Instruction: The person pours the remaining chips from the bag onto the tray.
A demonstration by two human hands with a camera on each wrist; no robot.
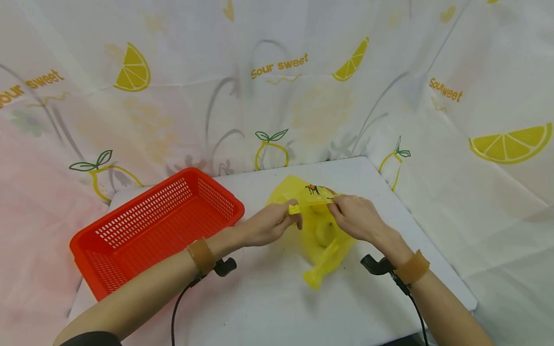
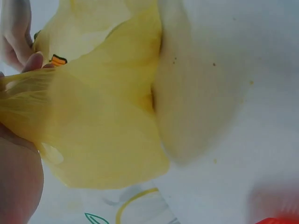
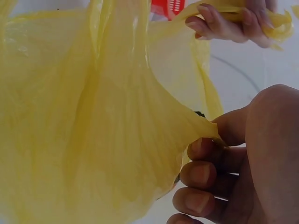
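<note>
A thin yellow plastic bag (image 1: pixel 285 190) with printed figures near its top stands on the white table. Through its side a round yellowish fruit (image 1: pixel 325 232) shows; its kind I cannot tell. My left hand (image 1: pixel 273 222) grips a gathered handle of the bag on the left. On the other side my right hand (image 1: pixel 357 216) pinches the bag's edge between thumb and forefinger, as the right wrist view shows at the bag's edge (image 3: pixel 205 133). The plastic is stretched between both hands. Another knotted-looking end of the bag (image 1: pixel 313 278) droops toward the table's front.
A red plastic basket (image 1: pixel 157 211) with perforated walls stands at the left of the white table (image 1: pixel 268 298). A fabric backdrop (image 1: pixel 303 105) printed with lemons hangs behind and to the right. Cables run from both wrist cameras.
</note>
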